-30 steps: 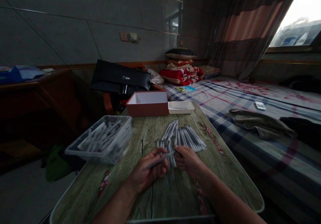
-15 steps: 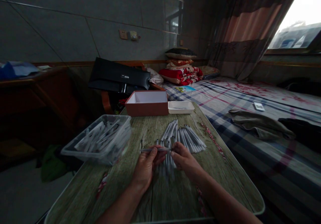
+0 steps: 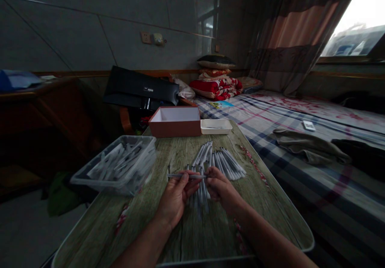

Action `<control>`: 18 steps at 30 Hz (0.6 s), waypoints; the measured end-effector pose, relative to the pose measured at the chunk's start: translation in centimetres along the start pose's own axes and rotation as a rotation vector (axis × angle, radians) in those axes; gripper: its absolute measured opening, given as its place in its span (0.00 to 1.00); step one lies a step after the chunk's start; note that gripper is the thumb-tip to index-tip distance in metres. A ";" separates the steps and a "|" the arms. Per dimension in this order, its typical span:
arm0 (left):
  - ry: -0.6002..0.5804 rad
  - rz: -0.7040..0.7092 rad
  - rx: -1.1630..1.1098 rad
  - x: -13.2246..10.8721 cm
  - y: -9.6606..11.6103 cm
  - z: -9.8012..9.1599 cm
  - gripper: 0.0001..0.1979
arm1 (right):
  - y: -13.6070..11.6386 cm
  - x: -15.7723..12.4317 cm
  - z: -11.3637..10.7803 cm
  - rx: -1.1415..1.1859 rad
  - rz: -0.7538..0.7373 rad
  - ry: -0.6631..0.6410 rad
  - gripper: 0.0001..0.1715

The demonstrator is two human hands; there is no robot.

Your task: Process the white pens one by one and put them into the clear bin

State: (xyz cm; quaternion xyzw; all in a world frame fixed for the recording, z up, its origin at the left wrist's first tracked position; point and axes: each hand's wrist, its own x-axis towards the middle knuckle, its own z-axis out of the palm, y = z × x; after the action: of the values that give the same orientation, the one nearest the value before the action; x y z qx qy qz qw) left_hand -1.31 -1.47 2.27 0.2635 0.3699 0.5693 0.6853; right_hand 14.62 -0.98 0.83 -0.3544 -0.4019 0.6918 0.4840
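My left hand (image 3: 176,196) and my right hand (image 3: 219,188) together pinch one thin grey pen (image 3: 185,176), held level just above the wooden table (image 3: 264,196). The left fingers close round its middle. The right fingertips grip its right end. Under and beyond my hands lies a fanned heap of several similar white pens (image 3: 221,162). A clear plastic tub (image 3: 118,166) with more pens stands at the table's left edge, a hand's width from my left hand.
A brown open box (image 3: 176,122) and a small white tray (image 3: 215,126) stand at the table's far end. A bed with a checked sheet (image 3: 300,140) and clothes runs along the right. A dark bag (image 3: 140,87) lies on a chair behind.
The pen was tilted in my left palm a second ago; both hands have raised it level. My hands have shifted slightly forward over the heap.
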 end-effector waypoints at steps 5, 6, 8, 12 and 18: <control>-0.032 0.014 0.015 0.0 -0.5 -0.2 0.11 | 0.5 0.3 -0.1 -0.173 0.017 0.064 0.27; -0.036 0.022 0.024 0.1 -0.6 -0.3 0.11 | 0.5 0.3 -0.1 -0.192 0.012 0.062 0.27; -0.040 0.029 0.031 0.2 -0.8 -0.5 0.11 | 0.5 0.3 0.0 -0.163 -0.004 0.047 0.22; -0.027 0.037 0.051 0.5 -0.9 -0.6 0.13 | 0.2 0.1 0.2 -0.073 -0.010 0.047 0.18; -0.034 0.069 0.093 0.4 -0.9 -0.4 0.13 | 0.4 0.2 0.2 -0.193 0.024 0.109 0.26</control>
State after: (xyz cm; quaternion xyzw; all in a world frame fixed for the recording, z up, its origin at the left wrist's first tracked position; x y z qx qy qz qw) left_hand -1.09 -1.26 1.19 0.3176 0.3749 0.5702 0.6584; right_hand 14.25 -0.93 0.51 -0.4414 -0.4356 0.6352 0.4604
